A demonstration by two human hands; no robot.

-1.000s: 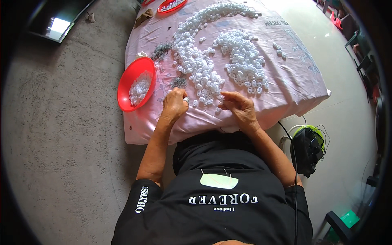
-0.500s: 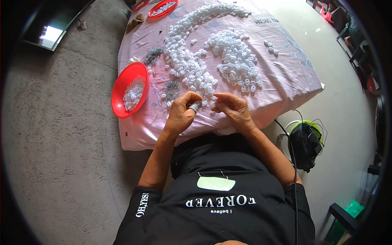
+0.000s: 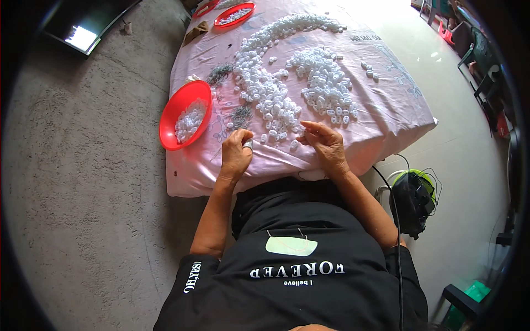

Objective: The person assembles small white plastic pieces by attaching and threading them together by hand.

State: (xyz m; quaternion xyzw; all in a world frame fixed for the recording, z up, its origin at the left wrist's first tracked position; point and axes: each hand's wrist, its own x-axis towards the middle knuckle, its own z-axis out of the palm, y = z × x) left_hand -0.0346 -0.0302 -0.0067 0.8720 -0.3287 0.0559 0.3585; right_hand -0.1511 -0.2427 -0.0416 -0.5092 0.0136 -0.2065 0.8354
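Note:
My left hand (image 3: 236,157) is closed over the pink cloth near the table's front edge, its fingertips beside a small heap of thin grey metal bits (image 3: 241,117). A greyish-white wrap circles its thumb. What the curled fingers hold is hidden. My right hand (image 3: 327,146) has its thumb and forefinger bent toward each other at the near end of a long heap of white oval plastic pieces (image 3: 268,99). Anything in that pinch is too small to make out. One loose white piece (image 3: 294,144) lies just left of the right thumb. The hands are apart.
A red bowl (image 3: 168,124) of white pieces sits at the table's left edge. A second heap of white pieces (image 3: 326,83) lies right of the long one. More metal bits (image 3: 221,73) and a red dish (image 3: 247,21) are farther back. A black cable (image 3: 398,265) runs along my right side.
My hands have moved apart, the left drawing away to the left from the near end of the heap. The whole view has shifted slightly.

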